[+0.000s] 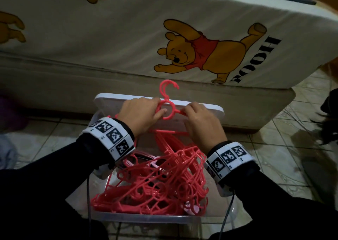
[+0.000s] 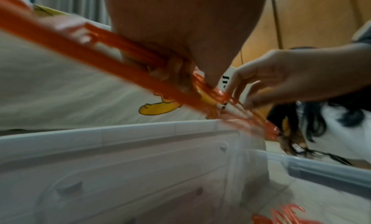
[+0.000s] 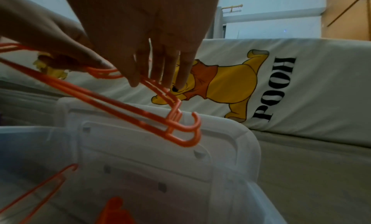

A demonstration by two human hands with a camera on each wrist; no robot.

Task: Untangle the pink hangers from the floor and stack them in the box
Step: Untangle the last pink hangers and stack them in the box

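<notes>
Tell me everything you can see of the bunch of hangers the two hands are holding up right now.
The held hangers are thin pink plastic, several aligned together, hooks pointing up toward the bed. Below the hooks sits a ring-shaped neck. The left hand grips the neck and left shoulder; the right hand pinches the right shoulder bars. The bunch hangs above the clear box, in front of its propped white lid.

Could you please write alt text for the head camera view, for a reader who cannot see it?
Both hands, the left hand and the right hand, grip a small bunch of pink hangers above a clear plastic box holding a tangled heap of more. The box's white lid stands behind, before a bear-print mattress.
</notes>
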